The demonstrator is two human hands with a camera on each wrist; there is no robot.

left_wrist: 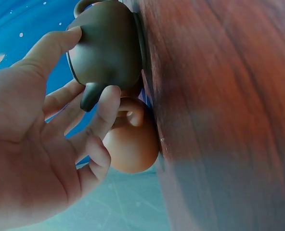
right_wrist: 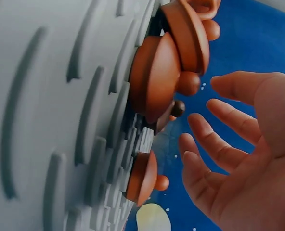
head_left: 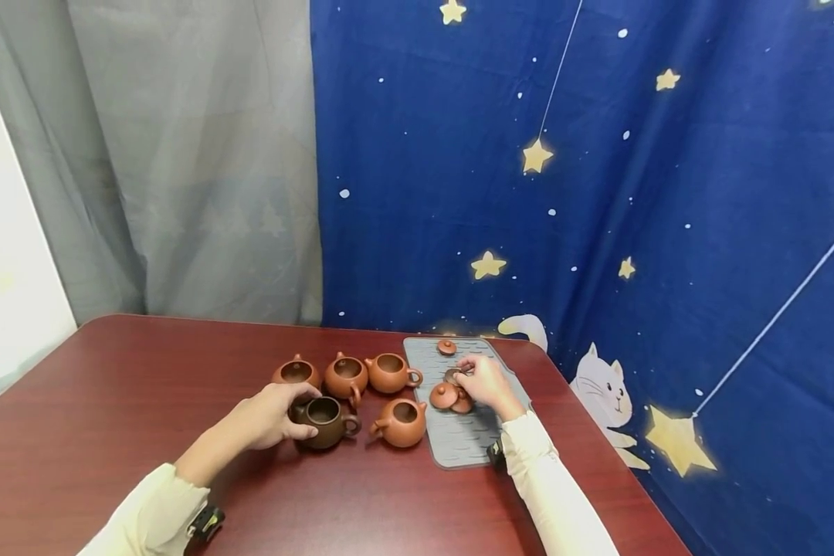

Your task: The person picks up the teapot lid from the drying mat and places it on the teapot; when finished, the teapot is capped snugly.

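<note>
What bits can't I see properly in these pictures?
Dark lid: head view, partly behind the right hand.
Leftmost orange teapot: head view, lower part behind the left hand.
Handle of the dark teapot: left wrist view, cut off by the top edge.
Orange loop: right wrist view, cut off by the top edge.

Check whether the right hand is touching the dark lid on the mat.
Apart. The right wrist view shows a narrow gap between the fingertips of the right hand and the knob of the dark lid.
</note>
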